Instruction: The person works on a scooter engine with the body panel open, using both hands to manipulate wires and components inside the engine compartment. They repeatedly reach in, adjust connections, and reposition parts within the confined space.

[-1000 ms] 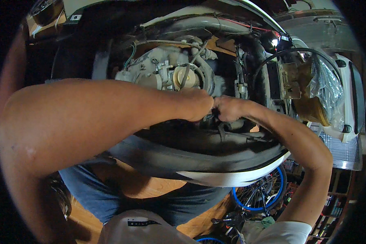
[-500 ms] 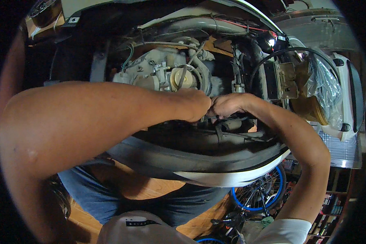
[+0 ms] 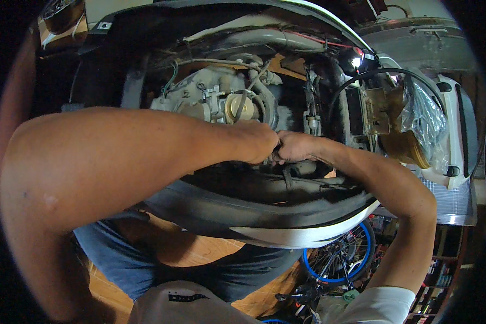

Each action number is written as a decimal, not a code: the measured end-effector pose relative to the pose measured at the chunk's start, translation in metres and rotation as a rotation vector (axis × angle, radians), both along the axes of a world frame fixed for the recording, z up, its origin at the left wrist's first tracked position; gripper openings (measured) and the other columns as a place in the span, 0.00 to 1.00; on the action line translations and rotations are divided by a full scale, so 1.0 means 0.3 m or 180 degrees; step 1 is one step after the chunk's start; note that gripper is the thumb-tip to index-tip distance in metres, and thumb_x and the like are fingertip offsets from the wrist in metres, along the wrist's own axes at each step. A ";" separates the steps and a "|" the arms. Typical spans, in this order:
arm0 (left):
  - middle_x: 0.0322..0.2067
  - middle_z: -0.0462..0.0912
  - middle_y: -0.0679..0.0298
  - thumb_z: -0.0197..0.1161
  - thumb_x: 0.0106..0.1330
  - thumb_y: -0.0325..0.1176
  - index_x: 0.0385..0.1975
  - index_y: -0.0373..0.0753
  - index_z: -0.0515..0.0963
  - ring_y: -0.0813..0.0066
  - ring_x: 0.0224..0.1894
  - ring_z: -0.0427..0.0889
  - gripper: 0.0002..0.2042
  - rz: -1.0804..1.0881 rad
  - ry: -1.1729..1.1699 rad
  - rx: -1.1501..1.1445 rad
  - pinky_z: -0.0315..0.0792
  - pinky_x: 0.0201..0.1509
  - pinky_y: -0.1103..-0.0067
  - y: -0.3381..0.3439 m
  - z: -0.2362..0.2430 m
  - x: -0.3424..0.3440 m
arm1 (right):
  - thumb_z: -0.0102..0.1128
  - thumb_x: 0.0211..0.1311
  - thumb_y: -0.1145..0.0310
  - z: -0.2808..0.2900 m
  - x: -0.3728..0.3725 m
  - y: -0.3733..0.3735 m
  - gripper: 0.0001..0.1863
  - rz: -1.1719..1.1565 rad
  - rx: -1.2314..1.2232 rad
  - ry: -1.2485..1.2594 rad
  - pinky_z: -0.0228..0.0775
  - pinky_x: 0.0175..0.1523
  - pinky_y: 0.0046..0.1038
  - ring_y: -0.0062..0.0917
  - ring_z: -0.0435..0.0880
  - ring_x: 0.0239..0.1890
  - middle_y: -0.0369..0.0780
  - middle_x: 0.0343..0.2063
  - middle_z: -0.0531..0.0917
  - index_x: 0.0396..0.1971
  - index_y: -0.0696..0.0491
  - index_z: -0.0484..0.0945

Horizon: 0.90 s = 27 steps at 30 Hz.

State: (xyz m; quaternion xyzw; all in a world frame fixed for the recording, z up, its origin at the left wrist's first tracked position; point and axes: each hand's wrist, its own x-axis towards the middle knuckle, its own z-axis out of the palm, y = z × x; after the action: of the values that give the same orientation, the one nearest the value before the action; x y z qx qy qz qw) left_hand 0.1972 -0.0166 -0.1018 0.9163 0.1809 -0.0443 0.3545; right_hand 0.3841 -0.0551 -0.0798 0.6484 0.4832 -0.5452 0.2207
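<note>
My left hand (image 3: 259,141) and my right hand (image 3: 296,147) meet inside the open engine bay of what looks like a scooter (image 3: 167,208). The fingers of both curl inward, knuckles almost touching. Whatever small part they grip is hidden between them. Just beyond my left hand sits a round brass-coloured pulley-like part (image 3: 242,107), next to a grey metal engine housing (image 3: 197,89). A dark hose or strap (image 3: 288,178) hangs down below my right hand.
White and black body panels (image 3: 286,235) rim the bay on my side. A thin black cable (image 3: 362,75) arches at right, beside a clear plastic bag (image 3: 424,116) and a gold-coloured round part (image 3: 410,151). A blue-rimmed bicycle wheel (image 3: 372,245) stands at lower right.
My right hand has turned and shifted slightly left, closer against my left hand, its fingers more tightly curled. My left hand stays nearly in place. The whole view has shifted a little.
</note>
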 end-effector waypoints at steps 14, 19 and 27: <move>0.42 0.86 0.50 0.64 0.57 0.26 0.42 0.36 0.84 0.51 0.46 0.86 0.13 -0.0162 0.0011 0.0034 0.81 0.46 0.61 0.012 0.023 -0.016 | 0.53 0.59 0.77 0.065 -0.073 0.000 0.13 -0.0545 0.0047 -0.0146 0.79 0.35 0.23 0.20 0.82 0.32 0.38 0.34 0.84 0.42 0.60 0.82; 0.34 0.87 0.49 0.63 0.55 0.26 0.32 0.34 0.85 0.50 0.41 0.87 0.07 -0.0230 -0.0438 0.0376 0.81 0.41 0.62 0.023 0.011 -0.034 | 0.58 0.57 0.73 0.155 -0.091 0.019 0.10 0.0563 0.0470 -0.0775 0.80 0.45 0.33 0.34 0.84 0.41 0.45 0.37 0.84 0.38 0.61 0.80; 0.27 0.86 0.49 0.64 0.53 0.28 0.26 0.34 0.85 0.51 0.35 0.87 0.05 -0.0390 -0.1185 0.0867 0.81 0.39 0.61 -0.023 -0.034 -0.045 | 0.63 0.54 0.67 0.282 -0.126 -0.035 0.15 0.2520 0.0473 -0.1743 0.74 0.57 0.40 0.45 0.81 0.52 0.50 0.44 0.83 0.40 0.59 0.80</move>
State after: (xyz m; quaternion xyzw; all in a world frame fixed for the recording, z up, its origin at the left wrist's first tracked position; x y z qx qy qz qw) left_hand 0.1836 -0.0236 -0.1121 0.9573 0.0607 0.1288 0.2516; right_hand 0.3463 -0.0656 0.0047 0.5484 0.6546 -0.1927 0.4833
